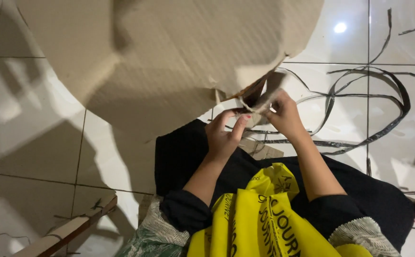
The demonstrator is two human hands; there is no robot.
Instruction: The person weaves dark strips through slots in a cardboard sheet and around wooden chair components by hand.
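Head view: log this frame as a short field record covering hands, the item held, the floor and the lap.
Left hand: fingertips pinch the torn edge of the cardboard sheet
Right hand: grips the same edge, close beside the left
Cardboard sheet: large, tan, raised over the floor
Floor: glossy white tiles
Black strips: loose, curled on the tiles to the right
Lap: dark fabric, yellow printed bag
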